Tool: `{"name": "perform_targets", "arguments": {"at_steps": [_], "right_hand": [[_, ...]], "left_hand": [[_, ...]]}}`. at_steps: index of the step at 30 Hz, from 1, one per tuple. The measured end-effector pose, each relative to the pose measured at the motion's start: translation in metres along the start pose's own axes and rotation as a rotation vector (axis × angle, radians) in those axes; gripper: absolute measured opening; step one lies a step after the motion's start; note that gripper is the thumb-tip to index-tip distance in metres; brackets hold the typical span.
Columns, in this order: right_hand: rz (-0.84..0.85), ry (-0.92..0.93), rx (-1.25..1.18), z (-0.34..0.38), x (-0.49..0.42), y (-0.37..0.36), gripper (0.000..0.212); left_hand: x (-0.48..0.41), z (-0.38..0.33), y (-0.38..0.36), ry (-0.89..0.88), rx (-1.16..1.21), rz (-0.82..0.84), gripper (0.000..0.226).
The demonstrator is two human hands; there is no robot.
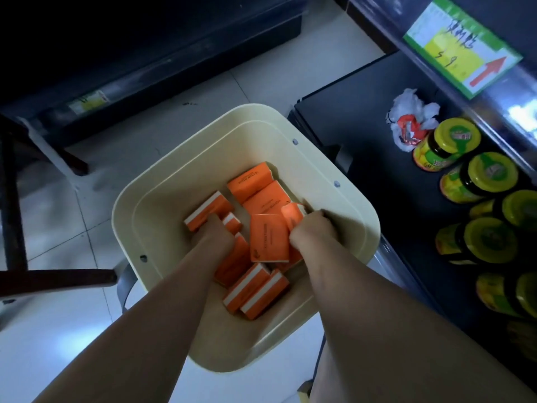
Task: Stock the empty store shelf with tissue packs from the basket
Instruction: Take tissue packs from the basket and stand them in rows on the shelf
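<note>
Both my arms reach down into the cream basket [122,216] at the middle of the frame, which holds only orange tissue packs [251,180], lying loose and at all angles on its bottom. I count at least nine; some show a white stripe along one side, and a few are half buried under others. My left hand [216,232] has its fingers curled down onto a striped pack [207,209] near the basket's left wall. My right hand [312,231] is curled round a tilted pack [292,216] by the right wall, with a flat pack [270,238] lying just beside it between my two wrists. The basket's far end and near end are bare, so there is room to lift straight up between the walls. To the right, the basket's rim sits close against a dark shelf [363,117]. The shelf's upper part lies open, while jars [482,178] with yellow lids, at least six, crowd its right side. A crumpled white bag [412,120] lies just above the jars, and a green and yellow price sign [462,45] with a red arrow hangs at the upper right. White floor tiles [58,330] spread out to the left.
</note>
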State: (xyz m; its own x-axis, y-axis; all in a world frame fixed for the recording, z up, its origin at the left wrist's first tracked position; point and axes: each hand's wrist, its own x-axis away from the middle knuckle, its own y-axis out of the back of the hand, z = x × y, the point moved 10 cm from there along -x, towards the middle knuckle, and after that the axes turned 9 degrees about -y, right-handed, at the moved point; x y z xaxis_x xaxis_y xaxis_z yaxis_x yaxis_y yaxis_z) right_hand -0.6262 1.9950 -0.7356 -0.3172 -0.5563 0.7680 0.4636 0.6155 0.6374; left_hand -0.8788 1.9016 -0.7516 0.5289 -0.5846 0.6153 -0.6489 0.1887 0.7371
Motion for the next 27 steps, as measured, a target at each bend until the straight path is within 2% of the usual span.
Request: {"name": "perform_targets", "arguments": {"at_steps": [3, 6, 9, 11, 14, 16, 18, 20, 24, 27], "right_hand": [[0.086, -0.007, 0.054, -0.004, 0.005, -0.012, 0.063], [0.193, -0.012, -0.062, -0.007, 0.006, -0.018, 0.074], [0.156, 0.034, -0.085, -0.006, 0.007, -0.012, 0.070], [0.117, 0.088, -0.038, -0.005, 0.010, -0.009, 0.064], [0.055, 0.161, -0.056, -0.001, 0.019, 0.006, 0.034], [0.055, 0.179, -0.153, 0.000, 0.028, 0.015, 0.017], [0.101, 0.196, -0.249, -0.001, 0.038, 0.021, 0.019], [0.141, 0.229, -0.295, -0.001, 0.049, 0.036, 0.021], [0.241, 0.356, -0.270, 0.008, 0.084, 0.072, 0.033], [0.323, 0.419, -0.437, 0.017, 0.101, 0.095, 0.035]], "left_hand": [[0.001, -0.002, 0.001, -0.036, 0.004, -0.032, 0.057], [0.010, -0.016, 0.002, -0.118, 0.046, -0.064, 0.042], [0.023, -0.016, 0.005, -0.118, 0.077, -0.070, 0.029], [0.028, -0.013, 0.006, -0.098, 0.077, -0.070, 0.026], [0.034, -0.010, 0.011, -0.081, 0.094, -0.084, 0.021], [0.038, -0.012, 0.020, -0.094, 0.100, -0.109, 0.029], [0.041, -0.011, 0.032, -0.105, 0.133, -0.141, 0.043], [0.047, -0.014, 0.051, -0.128, 0.177, -0.174, 0.045], [0.069, -0.034, 0.101, -0.196, 0.371, -0.254, 0.031], [0.097, -0.055, 0.127, -0.248, 0.736, -0.247, 0.016]]}}
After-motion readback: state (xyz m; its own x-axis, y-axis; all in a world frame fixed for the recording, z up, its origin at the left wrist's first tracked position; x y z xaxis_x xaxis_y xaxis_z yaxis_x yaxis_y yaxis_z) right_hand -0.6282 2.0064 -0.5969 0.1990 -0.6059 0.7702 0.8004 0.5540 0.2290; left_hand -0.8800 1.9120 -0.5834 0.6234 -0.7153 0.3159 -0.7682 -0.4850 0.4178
